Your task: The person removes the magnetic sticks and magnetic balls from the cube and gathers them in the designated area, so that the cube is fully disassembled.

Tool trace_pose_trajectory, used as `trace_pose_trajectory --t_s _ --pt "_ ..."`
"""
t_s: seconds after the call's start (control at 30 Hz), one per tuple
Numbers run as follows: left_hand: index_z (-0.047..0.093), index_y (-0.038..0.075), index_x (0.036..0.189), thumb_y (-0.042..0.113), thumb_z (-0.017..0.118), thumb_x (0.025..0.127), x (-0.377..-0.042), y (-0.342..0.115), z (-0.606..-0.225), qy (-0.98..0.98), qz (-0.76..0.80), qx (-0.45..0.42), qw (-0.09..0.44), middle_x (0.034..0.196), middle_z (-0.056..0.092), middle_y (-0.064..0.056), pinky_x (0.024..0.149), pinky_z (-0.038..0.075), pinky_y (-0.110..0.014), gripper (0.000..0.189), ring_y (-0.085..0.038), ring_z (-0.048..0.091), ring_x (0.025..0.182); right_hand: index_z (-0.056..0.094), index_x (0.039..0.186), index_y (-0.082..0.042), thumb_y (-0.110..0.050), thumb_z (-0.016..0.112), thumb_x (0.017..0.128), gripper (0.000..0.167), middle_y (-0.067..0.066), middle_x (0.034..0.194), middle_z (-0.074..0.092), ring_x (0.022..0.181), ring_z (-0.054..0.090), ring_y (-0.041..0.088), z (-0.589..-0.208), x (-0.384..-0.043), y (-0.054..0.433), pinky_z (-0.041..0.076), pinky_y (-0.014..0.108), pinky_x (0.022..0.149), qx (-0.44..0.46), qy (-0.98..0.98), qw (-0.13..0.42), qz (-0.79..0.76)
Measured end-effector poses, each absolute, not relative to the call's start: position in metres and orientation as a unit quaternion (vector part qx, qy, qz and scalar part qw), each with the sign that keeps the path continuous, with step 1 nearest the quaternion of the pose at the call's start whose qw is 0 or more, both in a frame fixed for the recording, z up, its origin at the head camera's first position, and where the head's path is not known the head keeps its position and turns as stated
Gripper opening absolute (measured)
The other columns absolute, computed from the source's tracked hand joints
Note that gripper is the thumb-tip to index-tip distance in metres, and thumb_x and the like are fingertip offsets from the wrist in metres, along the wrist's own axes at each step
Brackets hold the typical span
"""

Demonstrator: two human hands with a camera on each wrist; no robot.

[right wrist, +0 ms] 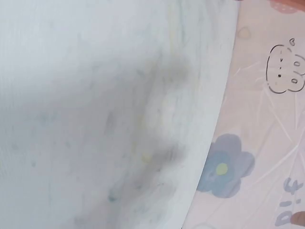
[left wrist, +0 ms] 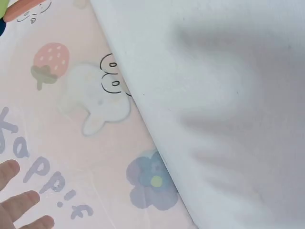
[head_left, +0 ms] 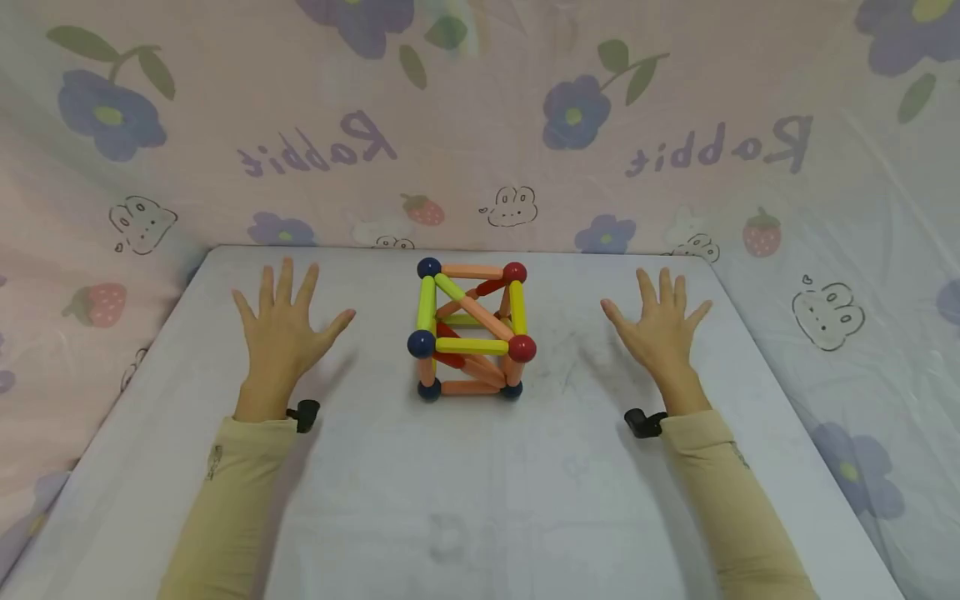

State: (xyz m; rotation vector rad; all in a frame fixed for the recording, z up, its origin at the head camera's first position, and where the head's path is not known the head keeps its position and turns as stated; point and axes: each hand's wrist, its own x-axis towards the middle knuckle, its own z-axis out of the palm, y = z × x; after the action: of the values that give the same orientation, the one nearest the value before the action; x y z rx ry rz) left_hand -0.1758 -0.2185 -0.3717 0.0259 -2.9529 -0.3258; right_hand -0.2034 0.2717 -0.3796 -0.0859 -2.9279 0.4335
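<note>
A cube-like frame of coloured rods and balls (head_left: 472, 345) stands on the white table, between the two hands in the head view. Its rods are yellow, green, orange and red, with dark blue and red balls at the corners and slanting rods across some sides. To its left, my left hand (head_left: 281, 333) is spread, fingers apart, holding nothing. My right hand (head_left: 662, 329) is spread likewise on the other side, apart from the frame. Shadows lie on the table below both hands. Left fingertips (left wrist: 21, 204) show at the lower corner of the left wrist view.
The white table (head_left: 480, 500) ends at a straight back edge. Behind it and at both sides hangs a pink curtain (head_left: 480, 108) printed with flowers, rabbits and strawberries. Each wrist wears a small black camera, the left one (head_left: 306, 415) and the right one (head_left: 643, 423).
</note>
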Motion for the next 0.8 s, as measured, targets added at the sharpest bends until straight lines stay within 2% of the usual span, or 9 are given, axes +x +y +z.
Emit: trace_pose_trajectory --t_s 0.07,0.17,0.3,0.37,0.43,0.6,0.8 --pt "0.019 0.020 0.155 0.068 0.044 0.090 -0.172 -0.216 -0.373 -0.988 -0.118 0.001 0.102 0.163 0.010 -0.016 0.114 -0.003 -0.074 0.085 -0.043 0.008 0.150 0.023 0.153 -0.014 -0.073 0.038 0.089 0.088 0.025 0.160 0.014 0.149 0.007 0.048 -0.380 -0.201 0.268 -0.004 0.079 0.110 -0.026 -0.981 0.105 0.161" --pt "0.029 0.016 0.152 0.055 0.053 0.092 -0.166 -0.212 -0.374 -0.981 -0.134 -0.013 0.140 0.160 0.023 -0.017 0.116 0.007 -0.072 0.076 -0.043 0.021 0.147 0.035 0.147 -0.006 -0.058 0.051 0.091 0.078 0.027 0.155 0.029 0.143 0.025 0.049 -0.382 -0.197 0.263 0.015 0.074 0.113 -0.015 -0.971 0.152 0.186" --pt "0.046 0.007 0.141 0.035 0.063 0.091 -0.159 -0.205 -0.378 -0.959 -0.172 -0.050 0.219 0.148 0.043 -0.022 0.114 0.024 -0.068 0.060 -0.045 0.040 0.135 0.046 0.137 0.002 -0.036 0.062 0.090 0.062 0.030 0.143 0.044 0.132 0.042 0.049 -0.383 -0.191 0.255 0.039 0.065 0.105 0.003 -0.952 0.211 0.221" --pt "0.053 0.003 0.135 0.026 0.066 0.089 -0.155 -0.200 -0.380 -0.944 -0.201 -0.071 0.252 0.141 0.050 -0.024 0.111 0.033 -0.064 0.052 -0.045 0.046 0.129 0.048 0.134 0.002 -0.030 0.063 0.090 0.057 0.029 0.141 0.047 0.129 0.044 0.047 -0.382 -0.186 0.251 0.043 0.063 0.102 0.008 -0.945 0.224 0.238" --pt "0.057 0.000 0.130 0.020 0.068 0.089 -0.151 -0.196 -0.382 -0.930 -0.235 -0.086 0.269 0.136 0.054 -0.025 0.108 0.039 -0.061 0.047 -0.045 0.050 0.125 0.048 0.133 0.003 -0.025 0.063 0.091 0.053 0.028 0.139 0.049 0.129 0.045 0.046 -0.380 -0.182 0.247 0.042 0.061 0.104 0.015 -0.940 0.230 0.253" --pt "0.059 -0.001 0.127 0.013 0.066 0.090 -0.140 -0.185 -0.386 -0.911 -0.326 -0.092 0.236 0.133 0.056 -0.023 0.105 0.042 -0.058 0.040 -0.042 0.050 0.126 0.050 0.133 0.004 -0.019 0.061 0.092 0.048 0.027 0.136 0.052 0.129 0.047 0.042 -0.376 -0.172 0.235 0.040 0.057 0.108 0.033 -0.928 0.233 0.288" --pt "0.057 -0.003 0.127 0.007 0.067 0.088 -0.133 -0.171 -0.396 -0.885 -0.409 -0.123 0.186 0.129 0.058 -0.022 0.102 0.046 -0.053 0.041 -0.038 0.055 0.120 0.051 0.131 0.005 -0.013 0.064 0.091 0.045 0.027 0.129 0.056 0.119 0.053 0.041 -0.377 -0.159 0.222 0.050 0.056 0.094 0.067 -0.909 0.233 0.338"
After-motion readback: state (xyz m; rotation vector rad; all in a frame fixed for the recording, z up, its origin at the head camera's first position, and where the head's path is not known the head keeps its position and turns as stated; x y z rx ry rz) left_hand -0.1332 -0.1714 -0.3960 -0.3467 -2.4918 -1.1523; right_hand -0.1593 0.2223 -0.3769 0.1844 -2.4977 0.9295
